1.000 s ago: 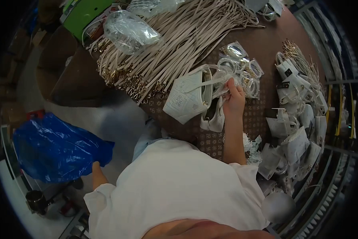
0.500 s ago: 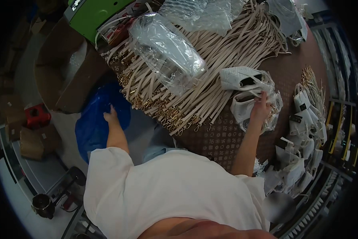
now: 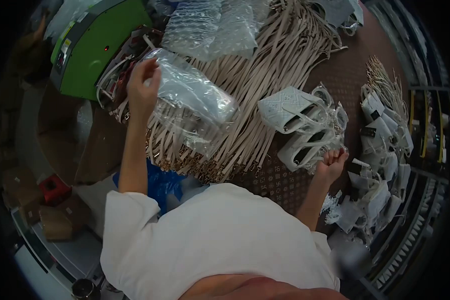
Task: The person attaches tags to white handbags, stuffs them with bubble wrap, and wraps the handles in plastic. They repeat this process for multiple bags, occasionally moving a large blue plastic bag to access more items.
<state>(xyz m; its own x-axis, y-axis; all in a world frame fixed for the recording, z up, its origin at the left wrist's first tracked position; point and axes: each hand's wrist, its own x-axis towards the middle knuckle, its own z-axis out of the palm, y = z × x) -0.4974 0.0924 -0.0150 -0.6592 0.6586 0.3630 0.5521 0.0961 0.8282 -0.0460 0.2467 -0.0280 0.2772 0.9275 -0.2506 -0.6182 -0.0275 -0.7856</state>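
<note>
My left hand [image 3: 144, 84] is raised at the left edge of a stack of clear plastic bags [image 3: 192, 82]. Its fingers are curved with the thumb apart, and nothing shows between them. My right hand [image 3: 331, 165] is at the lower right of some small white handbags [image 3: 290, 107] with pale straps. The fingers there are curled closed; what they hold, if anything, is too small to make out. Under the plastic bags lies a broad spread of beige straps [image 3: 255, 120] with gold-coloured clasps.
A green machine [image 3: 102, 52] stands at the upper left, beside a large cardboard box [image 3: 65, 135]. Bubble wrap [image 3: 205, 25] lies at the back. More white handbags [image 3: 377, 195] are piled along the right table edge. A blue plastic bag [image 3: 160, 185] hangs below the table's left side.
My left hand has risen from beside the blue bag to the clear plastic bags. My right hand has moved from the handbags' straps down to their lower right. The view has shifted.
</note>
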